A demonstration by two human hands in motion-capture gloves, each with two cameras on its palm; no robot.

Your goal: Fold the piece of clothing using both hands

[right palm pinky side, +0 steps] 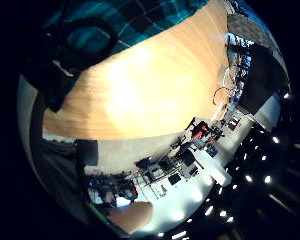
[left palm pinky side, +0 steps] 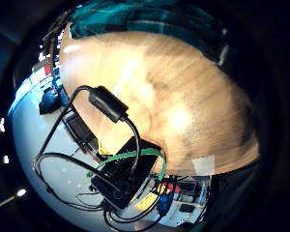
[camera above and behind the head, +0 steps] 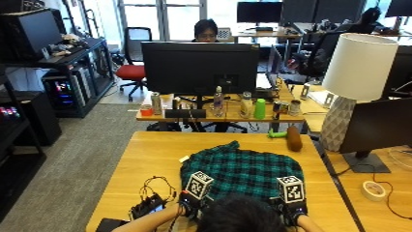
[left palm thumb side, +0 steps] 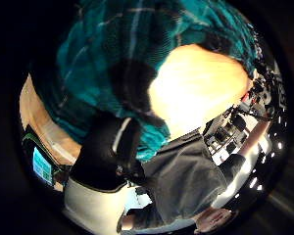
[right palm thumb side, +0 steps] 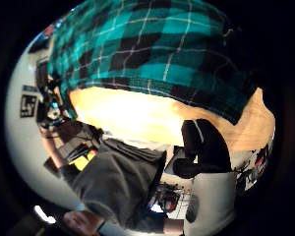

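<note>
A teal and black plaid shirt (camera above and behind the head: 243, 169) lies bunched on the wooden table (camera above and behind the head: 154, 154), in front of the person. My left hand (camera above and behind the head: 192, 197) is at the shirt's near left edge and my right hand (camera above and behind the head: 291, 202) at its near right edge. The right thumb side palm view shows the plaid cloth (right palm thumb side: 152, 54) close overhead and the left hand (right palm thumb side: 202, 147) curled at its hem. In the left thumb side palm view, the right hand (left palm thumb side: 108, 152) meets the edge of the shirt (left palm thumb side: 112, 58). Both hands hold the near hem. The person's head hides the hem between them.
A black device with tangled cables (camera above and behind the head: 151, 203) lies on the table left of my left hand. A brown cylinder (camera above and behind the head: 293, 137) and a green object (camera above and behind the head: 275, 134) sit at the far right corner. A lamp (camera above and behind the head: 351, 82) and a tape roll (camera above and behind the head: 372, 190) stand on the desk to the right.
</note>
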